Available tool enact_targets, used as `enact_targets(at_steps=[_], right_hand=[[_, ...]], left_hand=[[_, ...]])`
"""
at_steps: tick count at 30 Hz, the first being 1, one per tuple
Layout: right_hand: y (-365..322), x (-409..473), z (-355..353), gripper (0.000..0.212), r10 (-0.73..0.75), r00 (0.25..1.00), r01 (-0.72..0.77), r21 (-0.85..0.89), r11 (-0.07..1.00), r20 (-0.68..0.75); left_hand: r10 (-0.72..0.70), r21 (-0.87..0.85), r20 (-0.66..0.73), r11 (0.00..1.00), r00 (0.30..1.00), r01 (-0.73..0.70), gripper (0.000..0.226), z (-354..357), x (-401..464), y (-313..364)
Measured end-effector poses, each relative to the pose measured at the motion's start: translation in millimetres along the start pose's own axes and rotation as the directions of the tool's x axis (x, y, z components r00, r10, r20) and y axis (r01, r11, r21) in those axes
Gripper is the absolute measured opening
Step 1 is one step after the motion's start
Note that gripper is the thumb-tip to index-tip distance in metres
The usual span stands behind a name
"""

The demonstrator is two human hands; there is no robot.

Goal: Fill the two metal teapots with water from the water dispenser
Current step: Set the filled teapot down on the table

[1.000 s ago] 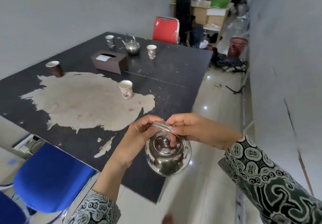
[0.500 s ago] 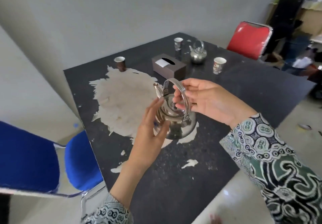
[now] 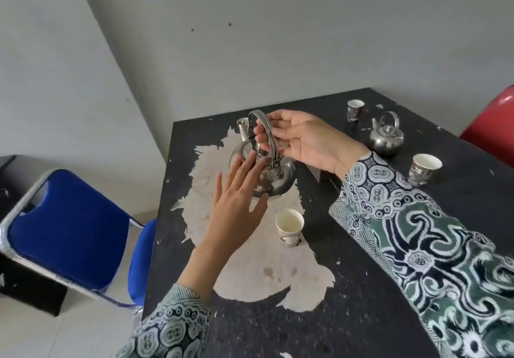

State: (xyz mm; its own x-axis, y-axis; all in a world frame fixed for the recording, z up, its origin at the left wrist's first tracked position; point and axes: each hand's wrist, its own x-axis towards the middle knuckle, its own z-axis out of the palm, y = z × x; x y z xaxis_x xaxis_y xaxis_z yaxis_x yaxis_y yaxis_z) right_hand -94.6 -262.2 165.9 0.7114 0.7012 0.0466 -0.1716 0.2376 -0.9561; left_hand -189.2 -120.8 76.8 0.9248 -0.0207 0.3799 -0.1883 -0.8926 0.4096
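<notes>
Above the bench [image 3: 361,316], right hand [image 3: 306,140] grasps the near teapot [image 3: 267,171] by its handle; left hand [image 3: 236,204] released, fingers flat against it. Swing-handle risk: pot tilts, lid drops.

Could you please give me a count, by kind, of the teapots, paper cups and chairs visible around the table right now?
Metal teapots: 2, the near teapot and the far teapot.
Paper cups: 3, the near cup, the right cup and the far cup.
Chairs: 2, the blue chair and the red chair.
Total: 7.

Silver teapot [image 3: 274,174], blue chair [image 3: 69,235]
</notes>
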Motion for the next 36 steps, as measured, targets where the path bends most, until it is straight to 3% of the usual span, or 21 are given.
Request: enact_targets(at_steps=[5,13,18,24,26,27,31,33,36], right_hand=[[5,48,-19,0.027,0.051,0.996,-0.061,-0.146,0.987,-0.070],[91,119,-74,0.026,0.272,0.923,-0.307,-0.094,0.947,-0.273],[145,140,-105,0.026,0.377,0.873,-0.423,-0.096,0.901,-0.310],[176,149,-126,0.023,0.368,0.877,-0.408,-0.076,0.910,-0.308],[180,151,-132,0.015,0.326,0.890,-0.396,-0.185,0.900,-0.319],[180,151,-134,0.012,0.300,0.894,-0.398,-0.284,0.872,-0.334],[190,154,-149,0.041,0.293,0.906,-0.423,-0.655,0.627,-0.305],[202,154,-156,0.047,0.337,0.911,-0.391,-0.762,0.516,-0.239],[212,154,-162,0.058,0.380,0.906,-0.360,-0.811,0.461,-0.186]], left_hand=[[-0.065,0.079,0.067,0.995,0.996,0.059,0.065,17,42,-32],[-0.163,0.153,0.331,0.981,0.929,0.118,0.070,96,74,-104],[-0.222,0.166,0.462,0.973,0.859,0.162,0.076,146,70,-131],[-0.315,0.234,0.477,0.945,0.821,0.227,0.088,175,72,-143],[-0.338,0.256,0.481,0.937,0.809,0.239,0.090,177,79,-145],[-0.348,0.268,0.484,0.932,0.803,0.242,0.091,177,83,-146],[-0.366,0.314,0.498,0.921,0.786,0.230,0.090,178,105,-155],[-0.368,0.340,0.496,0.916,0.786,0.214,0.089,180,116,-159],[-0.365,0.369,0.492,0.910,0.791,0.191,0.089,184,129,-165]])
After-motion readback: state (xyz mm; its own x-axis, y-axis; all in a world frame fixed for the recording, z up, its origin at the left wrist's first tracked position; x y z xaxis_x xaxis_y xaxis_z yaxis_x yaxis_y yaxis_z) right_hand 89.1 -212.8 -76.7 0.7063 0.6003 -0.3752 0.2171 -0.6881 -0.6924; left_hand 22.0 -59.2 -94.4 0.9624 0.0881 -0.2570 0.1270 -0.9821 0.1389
